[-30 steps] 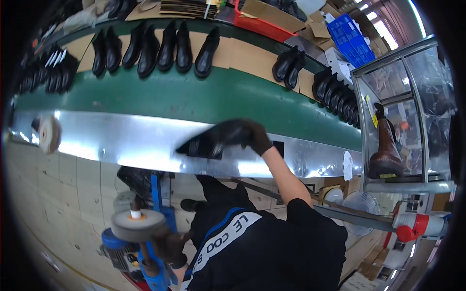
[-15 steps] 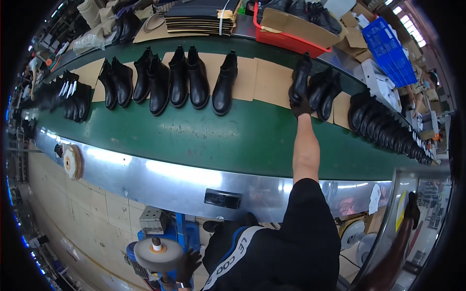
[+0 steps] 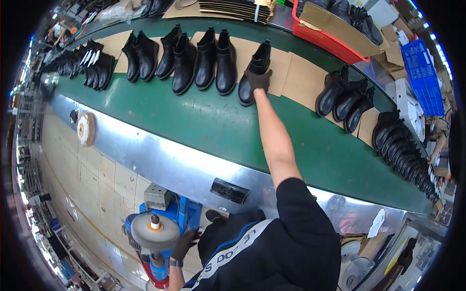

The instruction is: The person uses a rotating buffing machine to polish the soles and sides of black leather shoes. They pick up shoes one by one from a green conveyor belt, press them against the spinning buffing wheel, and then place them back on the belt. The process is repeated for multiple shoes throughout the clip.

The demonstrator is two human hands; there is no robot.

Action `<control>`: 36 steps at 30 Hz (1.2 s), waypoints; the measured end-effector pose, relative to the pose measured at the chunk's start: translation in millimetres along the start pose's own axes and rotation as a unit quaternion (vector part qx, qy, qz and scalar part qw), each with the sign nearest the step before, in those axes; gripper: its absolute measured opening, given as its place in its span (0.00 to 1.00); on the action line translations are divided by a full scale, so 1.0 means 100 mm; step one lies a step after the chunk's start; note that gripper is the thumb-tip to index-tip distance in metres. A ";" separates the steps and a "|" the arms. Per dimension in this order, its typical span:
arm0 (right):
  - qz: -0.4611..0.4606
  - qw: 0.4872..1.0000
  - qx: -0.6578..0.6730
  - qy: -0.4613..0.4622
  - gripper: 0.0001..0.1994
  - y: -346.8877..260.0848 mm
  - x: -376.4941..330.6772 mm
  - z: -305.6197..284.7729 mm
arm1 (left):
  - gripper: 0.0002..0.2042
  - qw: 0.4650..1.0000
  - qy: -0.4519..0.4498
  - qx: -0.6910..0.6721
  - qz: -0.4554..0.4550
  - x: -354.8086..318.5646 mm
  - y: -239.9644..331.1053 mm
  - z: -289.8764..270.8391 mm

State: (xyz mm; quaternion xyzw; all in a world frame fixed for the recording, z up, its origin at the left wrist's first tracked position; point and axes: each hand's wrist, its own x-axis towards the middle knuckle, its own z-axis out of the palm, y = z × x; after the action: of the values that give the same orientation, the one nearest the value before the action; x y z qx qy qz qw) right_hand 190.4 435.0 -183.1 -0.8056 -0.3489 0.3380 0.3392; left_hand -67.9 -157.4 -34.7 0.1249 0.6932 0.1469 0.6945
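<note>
My right hand (image 3: 257,80), in a dark glove, grips a black ankle boot (image 3: 246,93) around its front and ankle. The boot stands on a cardboard sheet (image 3: 277,72) on the green work surface (image 3: 194,126). Left of it, several similar black boots (image 3: 225,70) stand in a row, toes toward me. Three more boots (image 3: 332,95) stand to the right on cardboard. My left hand (image 3: 183,245), also gloved and with a wristband, hangs low beside a grey polishing wheel (image 3: 154,237). It holds nothing that I can see, and its fingers are loosely apart.
A metal ledge (image 3: 160,155) runs along the near edge. Beyond it to the left sits a pale buffing wheel (image 3: 86,129). A red crate (image 3: 320,40) and a blue crate (image 3: 423,75) stand at the back right. Long rows of boots (image 3: 398,145) line the far right.
My right hand has moved left from the boot beside the right-hand pair to the end boot of the left row. The view has shifted; my left hand's fingers are less spread.
</note>
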 end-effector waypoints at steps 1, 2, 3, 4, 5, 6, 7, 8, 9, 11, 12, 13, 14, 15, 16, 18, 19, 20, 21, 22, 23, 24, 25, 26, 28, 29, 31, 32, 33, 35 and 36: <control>0.036 0.999 0.037 0.014 0.54 -0.01 0.11 -0.06 | 0.23 0.999 -0.013 0.014 0.045 0.04 0.20 0.06; 0.023 0.997 0.071 0.012 0.52 0.00 0.23 -0.14 | 0.22 0.989 -0.007 0.081 0.124 0.14 0.36 0.12; -0.007 0.989 0.141 0.041 0.48 -0.01 0.22 -0.19 | 0.20 0.969 0.004 0.143 0.201 0.28 0.50 0.19; -0.038 0.981 0.191 0.026 0.44 0.03 0.19 -0.29 | 0.18 0.884 0.055 0.303 0.351 0.47 0.65 0.25; -0.068 0.970 0.233 -0.008 0.40 0.01 -0.12 -0.35 | 0.17 0.758 0.116 0.439 0.468 0.62 0.76 0.32; -0.127 0.944 0.296 -0.074 0.39 -0.02 -0.45 -0.44 | 0.17 0.726 0.162 0.401 0.534 0.70 0.98 0.45; -0.182 0.906 0.356 -0.142 0.39 -0.07 -0.85 -0.56 | 0.20 0.791 0.163 0.314 0.499 0.82 1.17 0.54; -0.199 0.908 0.345 -0.131 0.34 -0.13 -1.42 -0.70 | 0.22 0.893 0.078 -0.036 0.442 0.86 1.36 0.69; -0.216 0.910 0.334 -0.119 0.29 -0.17 -2.02 -0.89 | 0.25 0.888 0.048 -0.104 0.445 0.79 1.56 0.74; -0.232 0.893 0.299 -0.242 0.25 -0.08 -2.88 -1.34 | 0.26 0.859 0.022 -0.199 0.471 0.56 1.77 0.70; -0.243 0.902 0.220 -0.281 0.28 0.04 -3.28 -1.54 | 0.25 0.823 0.042 -0.204 0.528 0.47 1.81 0.65; -0.254 0.902 0.138 -0.321 0.31 0.15 -3.65 -1.73 | 0.23 0.696 0.251 0.127 0.660 0.47 1.64 0.59; -0.364 0.872 0.029 -0.326 0.34 0.30 -3.95 -1.97 | 0.22 0.802 0.092 -0.075 0.586 0.33 1.43 0.55; -0.434 0.841 0.002 -0.324 0.33 0.44 -4.03 -2.10 | 0.21 0.832 -0.070 -0.275 0.476 0.09 1.26 0.43; -0.502 0.805 -0.024 -0.316 0.33 0.57 -4.11 -2.22 | 0.22 0.788 -0.234 -0.455 0.342 -0.07 1.07 0.28; -0.424 0.841 0.108 -0.319 0.34 0.44 -4.30 -2.29 | 0.18 0.838 -0.181 -0.412 0.310 -0.23 0.51 -0.06; -0.428 0.824 0.059 -0.366 0.36 0.21 -4.42 -2.38 | 0.19 0.858 -0.201 -0.370 0.294 -0.31 0.30 -0.25; -0.430 0.798 0.025 -0.423 0.39 -0.07 -4.61 -2.44 | 0.19 0.880 -0.204 -0.323 0.282 -0.44 0.03 -0.42; -0.531 0.679 -0.132 -0.489 0.41 -0.31 -4.74 -2.54 | 0.20 0.903 -0.160 -0.272 0.292 -0.50 -0.17 -0.52; -0.611 0.527 -0.279 -0.521 0.42 -0.43 -4.85 -2.59 | 0.21 0.922 -0.123 -0.216 0.297 -0.55 -0.33 -0.57; -0.570 0.401 -0.295 -0.653 0.46 -0.45 -4.96 -2.47 | 0.21 0.938 -0.080 -0.162 0.295 -0.60 -0.52 -0.64; -0.539 0.355 -0.294 -0.705 0.46 -0.42 -5.15 -2.34 | 0.24 0.877 0.038 0.022 0.478 -0.33 -1.05 -0.75; -0.502 0.311 -0.295 -0.751 0.46 -0.33 -5.31 -2.21 | 0.27 0.877 -0.241 -0.322 0.263 -0.31 -1.16 -0.81; -0.386 0.372 -0.251 -0.806 0.45 -0.16 -5.34 -2.13 | 0.26 0.876 -0.004 0.018 0.483 -0.37 -1.38 -0.87; -0.318 0.476 -0.215 -0.791 0.38 0.47 -5.21 -2.19 | 0.26 0.706 0.263 0.358 0.551 -0.44 -1.65 -0.88; -0.282 0.519 -0.186 -0.785 0.34 0.82 -5.12 -2.18 | 0.27 0.729 0.294 0.353 0.507 -0.47 -1.74 -0.73; -0.146 0.590 -0.244 -0.755 0.30 1.15 -5.28 -2.19 | 0.28 0.799 0.291 0.174 0.497 -0.30 -1.83 -0.52; -0.075 0.630 -0.218 -0.741 0.29 1.34 -5.36 -2.13 | 0.29 0.820 0.257 -0.001 0.511 -0.04 -1.92 -0.40; -0.003 0.669 -0.187 -0.719 0.28 1.56 -5.45 -2.07 | 0.30 0.814 0.212 -0.174 0.513 0.28 -2.01 -0.29; 0.077 0.714 -0.142 -0.681 0.25 1.89 -5.57 -1.97 | 0.34 0.716 0.041 -0.514 0.471 0.75 -2.11 -0.23; 0.085 0.724 -0.127 -0.673 0.24 2.01 -5.61 -1.91 | 0.36 0.619 -0.080 -0.660 0.417 0.85 -2.08 -0.28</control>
State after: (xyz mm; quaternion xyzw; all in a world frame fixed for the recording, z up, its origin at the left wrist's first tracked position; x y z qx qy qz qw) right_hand 110.3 -174.3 -64.1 -0.4281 -0.4547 0.7716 -0.1202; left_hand -89.8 -318.2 -192.2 -0.0800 0.2242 0.8285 0.5068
